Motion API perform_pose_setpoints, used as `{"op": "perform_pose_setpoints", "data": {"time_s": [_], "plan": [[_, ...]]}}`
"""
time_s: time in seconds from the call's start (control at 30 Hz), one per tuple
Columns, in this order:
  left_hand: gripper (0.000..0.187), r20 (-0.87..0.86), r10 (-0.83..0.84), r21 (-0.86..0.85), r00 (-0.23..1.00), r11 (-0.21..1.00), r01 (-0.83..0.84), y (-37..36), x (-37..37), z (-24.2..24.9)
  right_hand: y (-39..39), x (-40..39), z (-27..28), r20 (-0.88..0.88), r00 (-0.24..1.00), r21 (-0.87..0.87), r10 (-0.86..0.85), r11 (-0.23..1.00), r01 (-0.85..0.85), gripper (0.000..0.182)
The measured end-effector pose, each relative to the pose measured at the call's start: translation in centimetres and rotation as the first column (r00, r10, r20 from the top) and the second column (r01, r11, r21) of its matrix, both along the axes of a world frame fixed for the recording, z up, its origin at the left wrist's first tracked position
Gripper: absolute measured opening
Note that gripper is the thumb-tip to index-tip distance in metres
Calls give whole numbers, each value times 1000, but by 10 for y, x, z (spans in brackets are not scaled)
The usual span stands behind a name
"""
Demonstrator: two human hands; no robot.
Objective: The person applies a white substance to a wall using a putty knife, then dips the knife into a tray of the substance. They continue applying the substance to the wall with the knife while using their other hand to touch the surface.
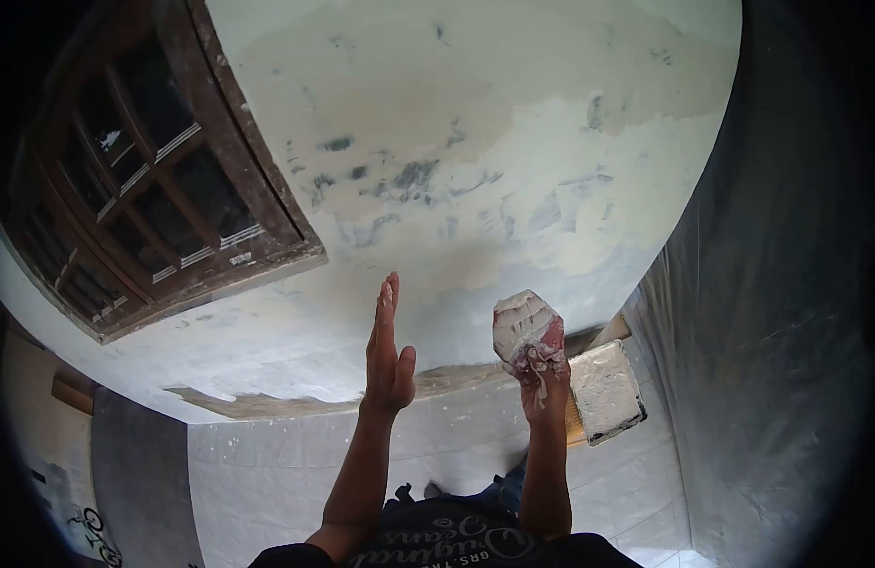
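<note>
My left hand is raised in front of the lower wall, its fingers stretched out together and its thumb apart, holding nothing. In my right hand is a flat red tool smeared with whitish paste; the fingers are wrapped round its lower part and are coated with paste as well. The wall beyond both hands has pale, patchy plaster with dark smudges. Neither hand visibly touches it.
A brown wooden window is set in the wall at left. A paste-covered board lies low beside my right forearm. Plastic sheeting hangs at right. Grey floor tiles run below the wall.
</note>
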State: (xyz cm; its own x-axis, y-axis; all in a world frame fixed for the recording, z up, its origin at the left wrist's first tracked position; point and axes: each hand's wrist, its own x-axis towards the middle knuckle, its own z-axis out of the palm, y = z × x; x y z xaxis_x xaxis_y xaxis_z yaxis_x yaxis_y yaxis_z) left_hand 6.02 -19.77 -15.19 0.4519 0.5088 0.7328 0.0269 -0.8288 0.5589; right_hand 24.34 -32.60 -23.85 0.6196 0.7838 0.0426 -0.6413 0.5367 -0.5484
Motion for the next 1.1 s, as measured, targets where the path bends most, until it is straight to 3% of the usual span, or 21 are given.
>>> {"op": "perform_pose_setpoints", "data": {"time_s": [0.27,0.7,0.83,1.1], "plan": [[73,71,11,-20,997,1000,-9,22,-57,21,29,-60,31,93,993,19,-75,997,74,36],[76,178,20,102,984,994,-39,95,-27,39,108,-40,62,328,884,58,-334,941,334,37],[75,192,28,165,981,985,-60,105,-17,45,128,-28,69,401,831,77,-384,919,387,28],[75,205,-41,227,978,974,-7,136,0,51,177,-22,85,588,506,176,-631,710,682,31]]}}
